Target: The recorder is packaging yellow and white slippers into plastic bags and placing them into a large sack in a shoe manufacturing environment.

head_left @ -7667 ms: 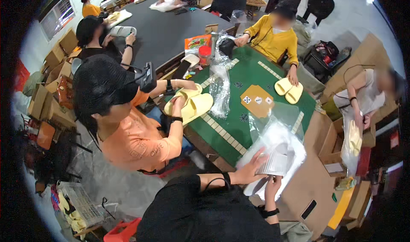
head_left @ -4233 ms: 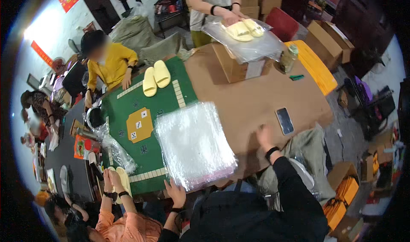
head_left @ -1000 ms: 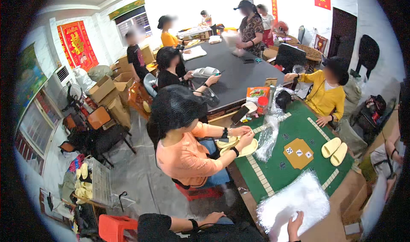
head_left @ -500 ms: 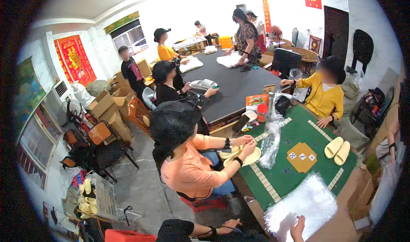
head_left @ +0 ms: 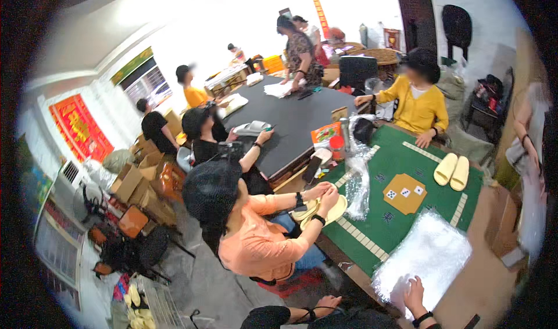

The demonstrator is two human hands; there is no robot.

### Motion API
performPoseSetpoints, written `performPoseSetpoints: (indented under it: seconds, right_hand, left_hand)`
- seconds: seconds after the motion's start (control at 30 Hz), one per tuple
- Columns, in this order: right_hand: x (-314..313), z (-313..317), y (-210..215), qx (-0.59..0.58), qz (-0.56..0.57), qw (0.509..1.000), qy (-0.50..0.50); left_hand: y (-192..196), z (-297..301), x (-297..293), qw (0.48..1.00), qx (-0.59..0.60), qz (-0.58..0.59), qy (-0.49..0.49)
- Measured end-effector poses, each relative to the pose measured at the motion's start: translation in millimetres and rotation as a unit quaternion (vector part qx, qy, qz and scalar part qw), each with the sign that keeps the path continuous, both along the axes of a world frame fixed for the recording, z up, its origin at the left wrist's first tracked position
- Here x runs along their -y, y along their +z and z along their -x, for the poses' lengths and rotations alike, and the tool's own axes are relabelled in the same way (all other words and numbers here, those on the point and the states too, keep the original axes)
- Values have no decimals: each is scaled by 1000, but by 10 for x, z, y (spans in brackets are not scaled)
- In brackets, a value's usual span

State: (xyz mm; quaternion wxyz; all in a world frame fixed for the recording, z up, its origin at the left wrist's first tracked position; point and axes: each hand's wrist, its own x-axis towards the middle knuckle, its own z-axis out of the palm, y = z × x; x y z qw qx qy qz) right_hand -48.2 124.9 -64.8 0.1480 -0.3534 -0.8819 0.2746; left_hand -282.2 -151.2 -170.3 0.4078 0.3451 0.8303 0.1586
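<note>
Film stack (head_left: pixel 429 250) is sitting on the near corner of the green mat (head_left: pixel 395 160), overhanging onto brown board (head_left: pixel 482 256). Right hand (head_left: pixel 415 297) is lying over its near edge, fingers spread apart, not gripping; can't tell how firmly it's touching. Left hand (head_left: pixel 328 303) is staying off the stack, left of the table edge, fingers looking half curled; can't tell if it's holding anything.

Step, as I read it: the hand is just resting at the stack, nothing being lifted. Peeling off one sheet would be calling for a light fingertip pinch at an edge, since the layers are probably clinging.

Materials: film is looking thin, glossy, whitish-clear, crinkled, roughly rectangular; sheets or bags, can't tell. Mat is showing flat green with pale tile strips and an orange centre panel. Pale yellow slippers (head_left: pixel 459 172) are standing side by side on the far right of the mat, smooth, rounded, foam-like. Clear plastic bundle (head_left: pixel 357 195) is lying crumpled at the left, near a red-lidded jar (head_left: pixel 337 149). Co-worker in orange (head_left: pixel 258 245) is handling another yellow slipper (head_left: pixel 336 214).
</note>
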Motion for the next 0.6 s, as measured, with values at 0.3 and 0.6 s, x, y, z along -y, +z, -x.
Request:
performPoseSetpoints:
  seconds: [0.3, 0.6]
  right_hand:
    - [126, -137, -37, 22, -6, 1000, -16]
    - [266, 117, -62, 88, -57, 994, 19]
  left_hand:
    - [327, -44, 267, 909, 387, -56, 143]
    - [87, 152, -57, 976, 200, -89, -13]
